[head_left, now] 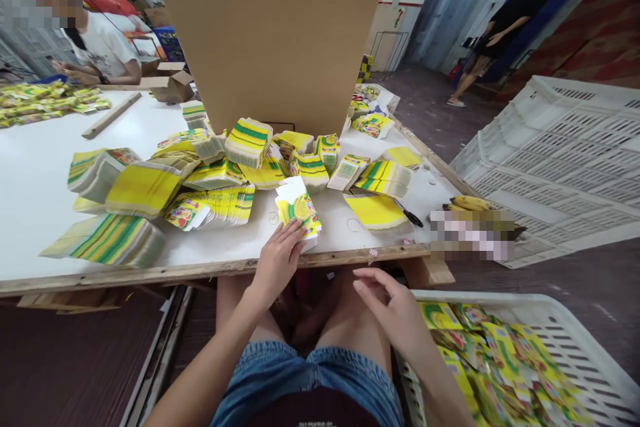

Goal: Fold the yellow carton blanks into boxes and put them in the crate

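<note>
My left hand [280,257] lies with its fingers stretched over a small stack of printed yellow-and-white packets [297,203], close to the table's front edge. The top packets are slightly fanned and show a lemon picture. Above my right thigh, my right hand [393,303] hangs in the air with thumb and fingers apart, and no object shows in it. Below and right of it is a white plastic basket [537,303] holding several filled yellow packets [500,353]. Bundles of flat yellow-and-green packets [145,187] spread across the table behind my left hand.
A tall cardboard panel [270,33] rises behind the bundles on the white table [30,213]. A black pen [410,213] and bananas [470,205] lie at the right. White crates [560,160] stand beyond. One person [107,47] sits at left; another [520,20] is at back right.
</note>
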A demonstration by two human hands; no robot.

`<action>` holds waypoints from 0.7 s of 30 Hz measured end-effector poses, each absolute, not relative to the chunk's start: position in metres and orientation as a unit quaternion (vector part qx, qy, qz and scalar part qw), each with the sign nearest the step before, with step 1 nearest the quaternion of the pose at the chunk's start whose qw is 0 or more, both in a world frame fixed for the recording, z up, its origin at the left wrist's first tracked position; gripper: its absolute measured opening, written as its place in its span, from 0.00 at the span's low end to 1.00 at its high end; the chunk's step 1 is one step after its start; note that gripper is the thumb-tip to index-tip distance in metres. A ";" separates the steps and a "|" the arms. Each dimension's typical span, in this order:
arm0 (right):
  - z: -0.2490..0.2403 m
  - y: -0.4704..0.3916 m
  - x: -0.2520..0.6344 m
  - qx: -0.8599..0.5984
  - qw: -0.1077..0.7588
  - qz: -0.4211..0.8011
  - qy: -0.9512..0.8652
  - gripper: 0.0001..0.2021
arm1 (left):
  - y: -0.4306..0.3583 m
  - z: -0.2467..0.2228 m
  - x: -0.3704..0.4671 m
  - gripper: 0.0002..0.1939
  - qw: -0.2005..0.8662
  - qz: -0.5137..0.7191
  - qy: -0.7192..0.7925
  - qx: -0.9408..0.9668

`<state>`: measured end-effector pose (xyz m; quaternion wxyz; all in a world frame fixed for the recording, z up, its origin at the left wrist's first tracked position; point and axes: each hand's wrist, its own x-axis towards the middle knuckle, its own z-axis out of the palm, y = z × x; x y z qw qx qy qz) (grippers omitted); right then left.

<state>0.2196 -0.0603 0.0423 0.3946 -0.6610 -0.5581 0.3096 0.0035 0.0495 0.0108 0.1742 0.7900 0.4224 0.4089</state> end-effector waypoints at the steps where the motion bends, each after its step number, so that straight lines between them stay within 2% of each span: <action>1: 0.040 -0.054 0.208 -0.648 0.416 0.345 -0.537 0.14 | 0.047 0.013 0.003 0.15 0.185 0.420 0.414 0.786; 6: 0.035 -0.033 0.178 -0.595 0.550 0.438 -0.390 0.20 | 0.015 0.022 0.001 0.19 0.222 0.458 0.319 0.799; 10: 0.029 -0.035 0.178 -0.560 0.618 0.451 -0.319 0.17 | -0.010 0.020 0.007 0.22 0.245 0.456 0.243 0.820; 16: 0.029 -0.041 0.181 -0.563 0.632 0.438 -0.304 0.17 | -0.011 0.023 0.010 0.21 0.307 0.523 0.312 0.731; 21: 0.044 -0.044 0.175 -0.530 0.596 0.479 -0.367 0.16 | -0.014 0.037 0.006 0.20 0.533 0.561 0.350 0.527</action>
